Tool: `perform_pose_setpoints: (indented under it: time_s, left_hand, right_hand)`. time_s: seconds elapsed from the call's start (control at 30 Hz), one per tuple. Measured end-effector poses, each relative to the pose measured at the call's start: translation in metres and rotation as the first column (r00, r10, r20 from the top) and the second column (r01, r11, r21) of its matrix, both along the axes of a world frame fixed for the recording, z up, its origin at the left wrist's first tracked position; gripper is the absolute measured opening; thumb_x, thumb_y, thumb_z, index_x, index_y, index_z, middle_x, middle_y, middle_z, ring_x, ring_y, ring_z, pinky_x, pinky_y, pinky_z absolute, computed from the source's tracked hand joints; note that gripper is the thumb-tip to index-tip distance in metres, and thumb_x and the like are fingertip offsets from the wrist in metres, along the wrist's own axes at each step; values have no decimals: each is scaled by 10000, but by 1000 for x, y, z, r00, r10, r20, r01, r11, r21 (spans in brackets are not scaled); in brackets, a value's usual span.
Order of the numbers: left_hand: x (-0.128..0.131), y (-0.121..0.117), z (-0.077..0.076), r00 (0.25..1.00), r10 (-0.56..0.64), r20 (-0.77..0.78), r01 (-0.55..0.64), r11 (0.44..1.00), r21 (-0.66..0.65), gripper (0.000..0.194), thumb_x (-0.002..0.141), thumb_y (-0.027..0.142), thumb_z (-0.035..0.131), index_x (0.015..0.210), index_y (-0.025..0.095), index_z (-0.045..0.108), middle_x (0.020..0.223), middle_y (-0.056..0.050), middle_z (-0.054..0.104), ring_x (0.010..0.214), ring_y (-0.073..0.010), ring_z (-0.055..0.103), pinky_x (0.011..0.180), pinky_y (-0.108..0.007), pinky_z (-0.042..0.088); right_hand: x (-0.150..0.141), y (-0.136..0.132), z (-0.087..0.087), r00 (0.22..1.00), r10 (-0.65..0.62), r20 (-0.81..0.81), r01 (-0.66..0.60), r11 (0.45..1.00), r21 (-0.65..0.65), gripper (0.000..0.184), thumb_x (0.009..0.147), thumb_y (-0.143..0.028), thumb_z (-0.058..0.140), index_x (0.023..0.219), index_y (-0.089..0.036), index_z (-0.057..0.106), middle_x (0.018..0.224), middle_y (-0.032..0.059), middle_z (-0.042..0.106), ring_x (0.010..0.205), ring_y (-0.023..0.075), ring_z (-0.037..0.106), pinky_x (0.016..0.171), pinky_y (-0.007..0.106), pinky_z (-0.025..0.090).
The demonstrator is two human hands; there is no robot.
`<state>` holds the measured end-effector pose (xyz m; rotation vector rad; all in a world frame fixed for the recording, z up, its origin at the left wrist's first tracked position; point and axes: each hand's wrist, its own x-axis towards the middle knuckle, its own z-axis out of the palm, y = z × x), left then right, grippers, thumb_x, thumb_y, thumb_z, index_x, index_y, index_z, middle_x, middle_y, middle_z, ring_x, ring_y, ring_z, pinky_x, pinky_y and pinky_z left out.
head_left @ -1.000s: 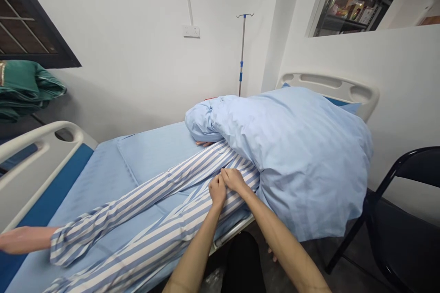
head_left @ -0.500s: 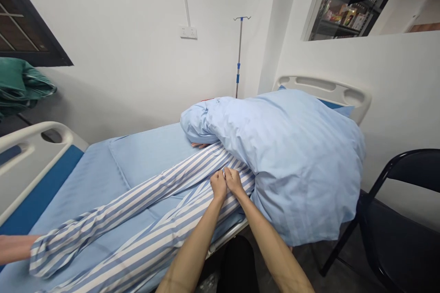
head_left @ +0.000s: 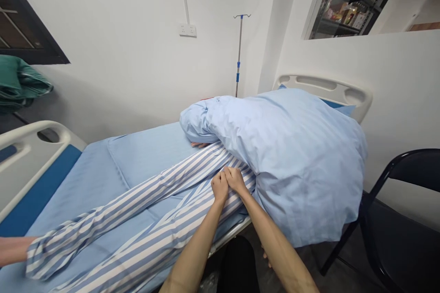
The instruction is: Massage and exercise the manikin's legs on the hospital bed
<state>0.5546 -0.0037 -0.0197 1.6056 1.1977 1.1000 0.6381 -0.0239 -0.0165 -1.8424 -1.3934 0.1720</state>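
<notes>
Where two striped trouser legs [head_left: 137, 197] lie, left hand [head_left: 219, 187], right hand [head_left: 234, 179], both fisted, touching

**Spread in Blue, Heaped at the Head**

Made up as a bed [head_left: 230, 236] between pale footboard [head_left: 27, 171] and headboard [head_left: 364, 100], covered with a light-blue sheet [head_left: 154, 146]. Bears two legs in striped trousers [head_left: 165, 238], stretched lengthwise, with a bare ankle [head_left: 17, 249] out at the foot end. Heaped toward the head with a blue quilt [head_left: 292, 155], draping over the near edge.
</notes>
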Motion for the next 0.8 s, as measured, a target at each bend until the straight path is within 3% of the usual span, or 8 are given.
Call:
perform_pose_setpoints:
  time_s: [0.2,0.33,0.47,0.57,0.7,0.8]
  left_hand:
    - [19,4,17,989,-48,137,61,993,-96,322,786,253,402,470,193,403,465,27,403,512,-98,367,536,-244,279]
    - [27,5,15,998,-22,66,25,998,-57,346,810,253,433,468,194,418,485,4,459,529,-115,408,563,-256,303]
    - [27,5,2,999,2,35,-1,1000,-23,342,842,257,422,510,192,471,560,-29,557,584,-133,459,615,-261,336]
    - [27,5,-4,999,-37,14,37,999,-26,347,864,263,378,548,192,504,599,-36,591,610,-137,473,629,-256,339]
    - [30,5,-5,996,-84,-37,81,995,-65,341,841,261,388,516,192,465,556,-12,543,608,-130,458,633,-248,325]
    - [27,9,-2,979,-203,24,205,970,-132,334,812,254,414,486,190,432,500,9,481,573,-117,439,624,-243,328]
  right_hand:
    - [6,1,-9,974,30,-225,5,988,151,466,944,-393,276,582,-198,495,607,44,586,587,146,484,585,253,342]
    - [8,4,-7,948,8,-317,49,984,170,450,928,-429,286,570,-211,451,579,45,571,577,155,481,554,260,348]
    - [14,3,7,994,-25,-109,27,999,17,427,924,-348,297,597,-192,522,654,73,636,621,152,525,601,251,354]
    - [24,1,16,994,39,105,-24,990,-140,385,910,-315,342,656,-182,599,738,95,682,677,156,565,635,245,351]
    - [37,0,9,997,13,73,-1,986,-164,468,921,-345,244,681,-166,603,734,114,684,661,164,570,617,247,363]
    - [40,-1,0,998,-55,39,60,988,-144,501,911,-384,220,671,-160,598,730,133,682,654,173,563,609,255,367]
